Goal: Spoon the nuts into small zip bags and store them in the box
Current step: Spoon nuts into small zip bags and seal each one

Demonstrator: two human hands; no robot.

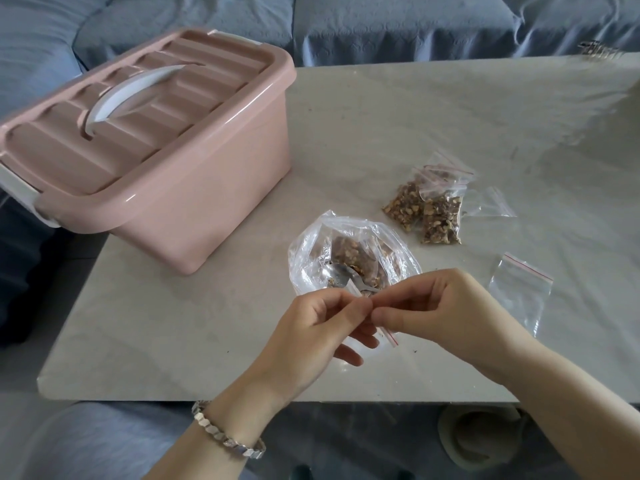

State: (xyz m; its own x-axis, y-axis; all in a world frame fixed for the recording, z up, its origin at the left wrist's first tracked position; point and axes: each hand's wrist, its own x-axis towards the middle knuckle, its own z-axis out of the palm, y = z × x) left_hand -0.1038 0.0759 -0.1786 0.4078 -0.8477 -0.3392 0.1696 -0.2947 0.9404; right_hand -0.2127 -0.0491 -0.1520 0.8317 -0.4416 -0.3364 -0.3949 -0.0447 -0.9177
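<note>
- I am watching my left hand (322, 327) and right hand (440, 306) both pinching the top of an empty small zip bag (388, 336) over the worktop's (415, 116) near edge.
- Just beyond them, the open nut bag (346, 244) is holding the spoon (341, 275).
- Filled bags (441, 220) are lying further right.
- The box (207, 202), lid on, is sitting at the far left corner.

Single head-worn wide-angle view, facing forward and down onto the table (381, 116), near edge close below, pink box (194, 188) at upper left, sofa (381, 26) across the far background
</note>
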